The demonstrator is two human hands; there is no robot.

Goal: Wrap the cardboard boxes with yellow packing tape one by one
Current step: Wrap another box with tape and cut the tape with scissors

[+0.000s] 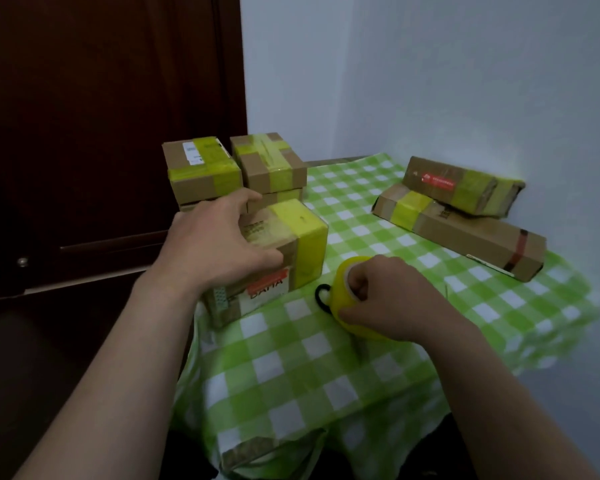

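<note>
A cardboard box [291, 244] with a band of yellow tape and a red and white label sits at the table's left edge. My left hand [215, 244] lies over its top, thumb curled down the front face and fingers reaching over the back. Just right of the box, my right hand [385, 296] grips the yellow tape roll [343, 289], fingers hooked into its core. A black loop [321, 296] shows at the roll's left side.
Two taped boxes [201, 171] [269, 162] are stacked behind the held box. Two long taped boxes [465, 230] [465, 185] lie at the right against the wall. The green checked tablecloth [309, 368] covers the table. A dark wooden door [101, 133] stands at left.
</note>
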